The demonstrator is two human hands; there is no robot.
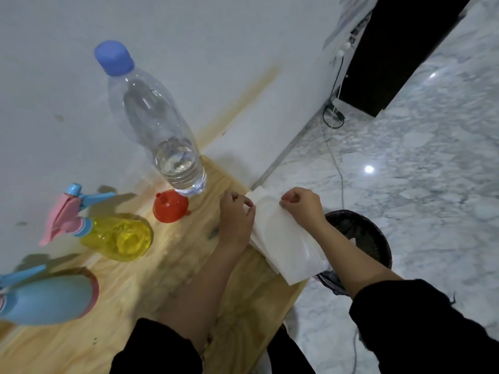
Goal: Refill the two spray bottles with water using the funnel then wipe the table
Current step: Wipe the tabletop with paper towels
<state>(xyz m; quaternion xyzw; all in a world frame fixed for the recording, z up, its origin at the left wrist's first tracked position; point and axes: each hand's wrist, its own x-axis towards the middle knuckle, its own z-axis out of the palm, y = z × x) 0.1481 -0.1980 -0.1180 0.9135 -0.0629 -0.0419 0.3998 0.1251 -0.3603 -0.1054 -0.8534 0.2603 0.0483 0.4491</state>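
Observation:
A white paper towel (283, 247) hangs over the right edge of the wooden table (167, 265). My left hand (236, 220) pinches its left edge and my right hand (302, 206) pinches its top right edge. A red funnel (170, 206) lies on the table, just left of my left hand. Behind the funnel stands a clear water bottle (159, 125) with a blue cap and a little water at the bottom. The yellow spray bottle (118, 236) with a pink and blue trigger head stands at the left. The blue spray bottle (46, 300) stands at the near left.
A white wall runs along the back of the table. A dark waste bin (361, 233) stands on the marble floor under my right forearm, just off the table's right edge. A dark cabinet (391, 49) and cables are at the far right.

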